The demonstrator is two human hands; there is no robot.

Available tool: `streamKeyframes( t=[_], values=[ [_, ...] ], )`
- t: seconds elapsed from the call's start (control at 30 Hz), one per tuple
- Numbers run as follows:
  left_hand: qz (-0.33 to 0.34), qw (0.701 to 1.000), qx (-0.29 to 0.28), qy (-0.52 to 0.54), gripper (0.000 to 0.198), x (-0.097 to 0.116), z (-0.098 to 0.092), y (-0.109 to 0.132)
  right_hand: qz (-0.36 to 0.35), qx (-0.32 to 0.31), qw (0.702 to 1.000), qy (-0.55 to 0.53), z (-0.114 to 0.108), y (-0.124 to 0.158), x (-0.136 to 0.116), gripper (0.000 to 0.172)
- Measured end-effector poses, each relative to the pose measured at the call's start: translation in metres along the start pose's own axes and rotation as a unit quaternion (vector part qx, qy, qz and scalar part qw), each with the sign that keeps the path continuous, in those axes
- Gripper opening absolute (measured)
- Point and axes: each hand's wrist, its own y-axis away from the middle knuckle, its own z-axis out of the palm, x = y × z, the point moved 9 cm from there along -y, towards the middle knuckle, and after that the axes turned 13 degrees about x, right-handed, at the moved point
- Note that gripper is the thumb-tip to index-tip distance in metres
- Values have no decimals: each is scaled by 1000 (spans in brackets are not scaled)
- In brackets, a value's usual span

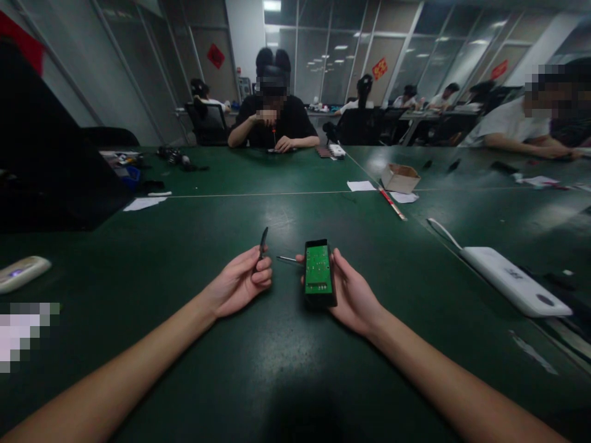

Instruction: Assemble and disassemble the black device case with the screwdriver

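Note:
My right hand point(353, 289) is closed round a black handheld case with a green circuit board point(318, 269) facing up. A thin metal shaft point(287, 259), like a screwdriver's, sticks out to the left beside the fingertips of that hand; its handle is hidden behind the case. To the left, my left hand point(242, 280) pinches a thin, dark, narrow piece point(263, 240) between thumb and fingers, its tip pointing up. The piece appears edge-on, so its kind is unclear. A gap separates the two hands above the green table point(277, 369).
A white power strip point(514, 280) with a cable lies at right. Farther off are a small open box point(401, 178), papers point(361, 186) and a red-and-white stick point(391, 203). A white device point(23, 274) lies at left. Across the table a person point(277, 117) works with a thin tool.

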Motion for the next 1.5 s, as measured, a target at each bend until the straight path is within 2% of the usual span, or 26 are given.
streamKeyframes(
  t=[0.23,0.37,0.63,0.8,1.03,1.23,1.5],
  values=[
    [-2,999,-41,-26,11,-6,16,8,-15,-35,999,13,6,5,-9,44],
    [-14,999,-39,-33,12,-9,16,9,-9,-30,999,4,4,3,-7,42],
    [12,999,-25,-34,9,-3,13,6,-11,-28,999,11,4,1,-4,40],
    [15,998,-44,-42,8,-4,17,8,-12,-15,1000,-2,3,-1,-5,39],
    [-9,999,-37,-21,19,-9,16,8,-33,-31,999,18,5,0,-11,41],
    [-6,999,-38,-4,10,-3,15,5,-21,-42,999,19,7,0,-8,39],
    [-28,996,-71,-35,10,-16,27,10,-23,-55,998,-3,7,1,-7,36]
  ],
)
